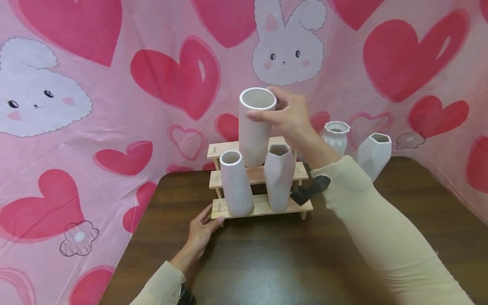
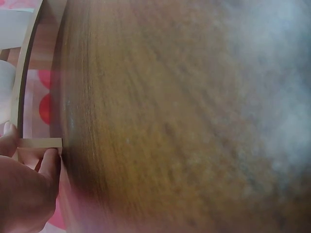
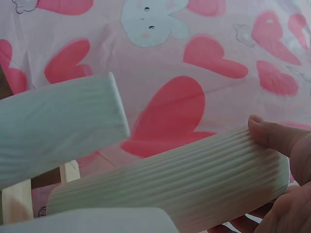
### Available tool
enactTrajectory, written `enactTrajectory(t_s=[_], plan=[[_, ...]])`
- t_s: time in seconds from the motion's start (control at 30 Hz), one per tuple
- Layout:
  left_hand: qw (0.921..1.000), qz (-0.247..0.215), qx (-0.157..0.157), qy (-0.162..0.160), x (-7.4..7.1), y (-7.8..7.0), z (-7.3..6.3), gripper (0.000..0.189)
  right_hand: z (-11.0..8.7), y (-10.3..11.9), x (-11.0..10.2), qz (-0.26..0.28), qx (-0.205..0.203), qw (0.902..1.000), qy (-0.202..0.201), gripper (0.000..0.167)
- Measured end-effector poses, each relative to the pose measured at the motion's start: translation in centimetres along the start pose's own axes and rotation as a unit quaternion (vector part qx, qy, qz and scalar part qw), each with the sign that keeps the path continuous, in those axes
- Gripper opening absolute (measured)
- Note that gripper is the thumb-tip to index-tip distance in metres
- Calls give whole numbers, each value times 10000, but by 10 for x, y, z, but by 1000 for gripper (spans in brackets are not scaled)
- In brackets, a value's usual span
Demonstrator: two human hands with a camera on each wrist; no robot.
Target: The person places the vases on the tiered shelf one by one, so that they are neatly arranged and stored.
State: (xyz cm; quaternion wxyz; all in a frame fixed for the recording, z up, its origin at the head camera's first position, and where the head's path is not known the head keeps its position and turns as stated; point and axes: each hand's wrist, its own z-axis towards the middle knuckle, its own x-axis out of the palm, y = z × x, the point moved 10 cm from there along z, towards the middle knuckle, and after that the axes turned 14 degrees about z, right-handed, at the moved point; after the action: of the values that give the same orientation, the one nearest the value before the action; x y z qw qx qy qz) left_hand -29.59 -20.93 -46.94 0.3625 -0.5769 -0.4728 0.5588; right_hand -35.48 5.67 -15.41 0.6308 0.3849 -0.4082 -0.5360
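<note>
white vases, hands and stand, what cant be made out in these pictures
Head view: dark marks on the light wooden three-tier stand, too small to read.
Head view: base of the white scalloped-rim vase, hidden by the cream-sleeved right arm.
Head view: some fingertips of the right hand, hidden behind the white ribbed cylindrical vase.
Left wrist view: two white vases, cut off by left edge.

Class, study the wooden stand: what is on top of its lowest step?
A rounded white vase on the left, a faceted white vase on the right. The left hand holds the wooden stand at that step's left end. The wood directly under both vases is covered.
</note>
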Motion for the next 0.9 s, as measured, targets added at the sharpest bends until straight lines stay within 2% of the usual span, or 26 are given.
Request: enactTrajectory(t_s=[0.2,0.57,0.9], plan=[[10000,-9,8,21,1,-1,-2,68,0,-16,10,-153,222,9996,-28,56],[10000,-28,-22,-7,0,-1,-5,68,2,-36,30,-239,89,9995,167,50],[10000,-70,24,0,0,-1,-3,68,4,-54,36,-592,562,9964,241,52]])
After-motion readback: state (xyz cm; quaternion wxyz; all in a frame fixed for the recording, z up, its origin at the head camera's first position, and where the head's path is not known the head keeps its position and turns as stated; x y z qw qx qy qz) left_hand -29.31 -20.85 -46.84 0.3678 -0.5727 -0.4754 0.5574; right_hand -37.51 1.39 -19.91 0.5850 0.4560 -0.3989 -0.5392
